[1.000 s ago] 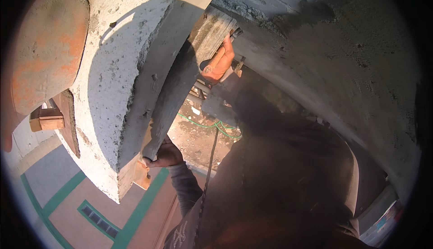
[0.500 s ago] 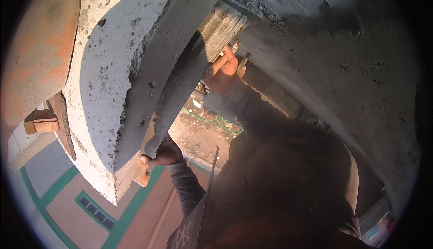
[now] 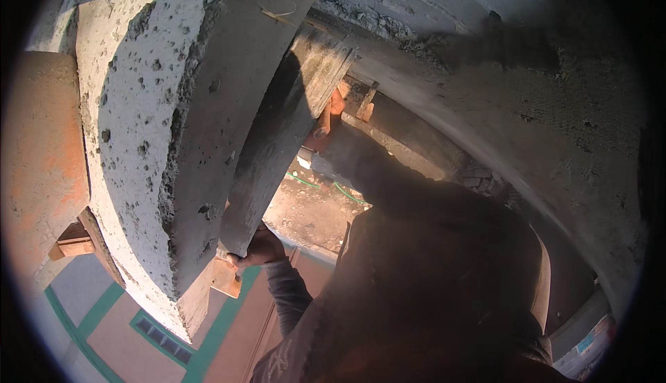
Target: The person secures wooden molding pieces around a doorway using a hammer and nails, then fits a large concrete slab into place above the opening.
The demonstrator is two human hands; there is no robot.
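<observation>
A long weathered wooden board runs slantwise along the underside of a concrete beam. At the board's lower end my left hand is closed round it, thumb near the end edge. My right hand is farther up, close against the board's right edge. Its fingers wrap a round wooden handle, whose butt points down toward me. The board hides the handle's far end, so the tool's kind does not show.
Rough concrete slopes down the right side. An orange-stained curved surface bulges at the left, with a wood block below it. Far below lie rubble-strewn ground, a green hose and a wall with green bands.
The view has shifted, with the concrete beam sitting farther left. My right hand has drawn closer behind the board, covering more of the handle. My left hand keeps its hold on the board's end.
</observation>
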